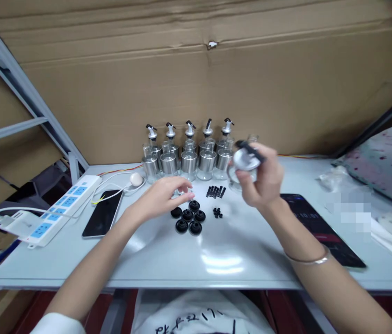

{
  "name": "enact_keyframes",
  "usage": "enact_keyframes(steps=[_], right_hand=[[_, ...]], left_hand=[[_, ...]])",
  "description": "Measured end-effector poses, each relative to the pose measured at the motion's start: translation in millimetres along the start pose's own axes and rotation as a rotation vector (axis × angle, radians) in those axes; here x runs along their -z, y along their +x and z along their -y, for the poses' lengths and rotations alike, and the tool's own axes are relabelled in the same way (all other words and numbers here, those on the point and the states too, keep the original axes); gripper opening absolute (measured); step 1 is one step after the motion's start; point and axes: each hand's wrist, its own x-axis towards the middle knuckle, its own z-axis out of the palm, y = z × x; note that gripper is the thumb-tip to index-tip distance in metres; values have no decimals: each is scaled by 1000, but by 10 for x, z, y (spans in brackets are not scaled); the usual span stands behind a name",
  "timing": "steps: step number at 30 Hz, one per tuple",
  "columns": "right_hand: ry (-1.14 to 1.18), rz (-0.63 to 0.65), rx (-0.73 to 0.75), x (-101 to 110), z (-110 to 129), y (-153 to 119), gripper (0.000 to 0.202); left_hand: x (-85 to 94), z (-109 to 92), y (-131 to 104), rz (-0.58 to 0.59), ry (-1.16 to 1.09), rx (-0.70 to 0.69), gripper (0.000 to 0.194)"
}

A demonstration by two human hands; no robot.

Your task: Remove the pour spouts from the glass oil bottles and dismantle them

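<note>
My right hand is raised above the white table and grips a small glass bottle with a steel cap and black spout, tilted. My left hand rests low over the table with fingers spread, its fingertips touching a clear glass piece just above several black rubber stoppers. A row of several finished glass dispenser bottles stands against the cardboard wall behind both hands.
Small black pins and tiny black bits lie between the hands. A phone and white power strip lie at left; a dark tablet at right. Bagged items and patterned fabric sit far right.
</note>
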Motion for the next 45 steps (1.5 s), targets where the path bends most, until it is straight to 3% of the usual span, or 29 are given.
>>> enact_keyframes(steps=[3, 5, 8, 13, 16, 20, 24, 27, 35, 45], right_hand=[[13, 70, 189, -104, 24, -124, 28], [25, 135, 188, -138, 16, -140, 26], [22, 193, 163, -144, -12, -148, 25], [41, 257, 157, -137, -5, -176, 25], [80, 341, 185, -179, 40, -198, 24], [123, 434, 208, -246, 82, -245, 24], [147, 502, 226, -265, 108, -285, 27], [172, 513, 228, -253, 129, -301, 30], [124, 534, 199, -272, 172, -328, 43], [155, 529, 68, -232, 267, -282, 44]], left_hand=[[-166, -57, 50, -213, 46, -92, 20], [-306, -53, 19, -419, 146, -181, 16], [-441, 20, -66, -503, 321, -339, 15], [-450, 150, -111, -662, 258, -268, 42], [-484, 150, -102, -670, 264, -245, 46], [-561, 104, -106, -580, 338, -252, 44], [-554, 77, -113, -555, 335, -211, 25], [-522, 69, -111, -541, 319, -229, 19], [-452, 74, -105, -479, 299, -206, 32], [-371, 72, -111, -524, 334, -260, 29]])
